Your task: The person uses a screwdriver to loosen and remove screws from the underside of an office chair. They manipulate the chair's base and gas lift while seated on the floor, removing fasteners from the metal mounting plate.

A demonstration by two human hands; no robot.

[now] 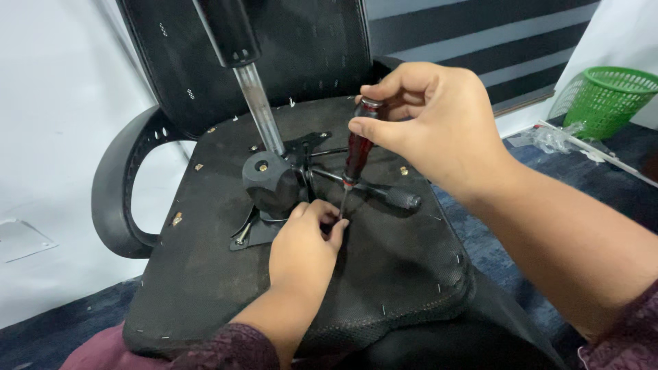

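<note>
Atop the upturned chair seat, right hand fingers pinch the screwdriver handle; left hand fingers grip its tip.

Two bare hands, the left hand and the right hand, extend on bare forearms from dark maroon patterned sleeves; no rings, watch or gloves are worn on either.

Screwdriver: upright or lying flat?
Upright, slightly tilted. The right hand grips the screwdriver by its dark red handle from above; its shaft points down to the chair mechanism plate, where the left hand steadies the tip.
</note>
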